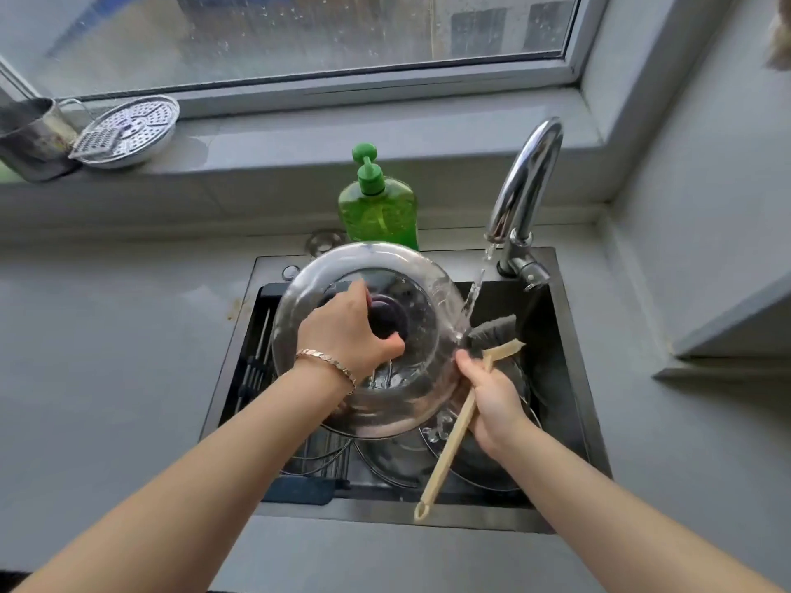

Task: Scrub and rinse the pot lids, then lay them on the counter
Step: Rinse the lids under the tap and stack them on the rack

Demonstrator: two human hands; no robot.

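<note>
Window (299, 32): across the top, glass spotted w/ drops, gray sill below.
Counter (107, 336): gray, wraps sink on L, R and near side.
Sink (575, 391): dark, rectangular, set into counter at center.
Lid (428, 301): big clear glass dome, held up over the sink, tilted, top side facing the camera; not on counter.
Other lids (471, 468): metal-rimmed rounds lying at sink bottom, below the held lid.
Faucet (528, 181): chrome gooseneck at sink's back R corner, spout pointing toward lid.
Soap bottle (379, 211): green, pump top, upright behind sink; its base is hidden by lid's far edge.
L hand (346, 331): over lid's center, fingers curled round the knob (387, 316), gripping it and carrying the lid.
R hand (492, 400): at lid's R edge, fingers wrapped on the brush (447, 451) handle, upper half.
Brush: tan handle slanting down toward near sink edge; dark bristle head touching lid's R rim.
Steamer plate (132, 130): perforated metal disc on sill, far L, leaning on the cup (30, 139).
Cup: metal, w/ handle, at sill's L end.
Water (475, 288): thin stream from spout, landing on lid's R rim near bristles.
Bracelet (329, 365): gold-tone chain on L wrist.
</note>
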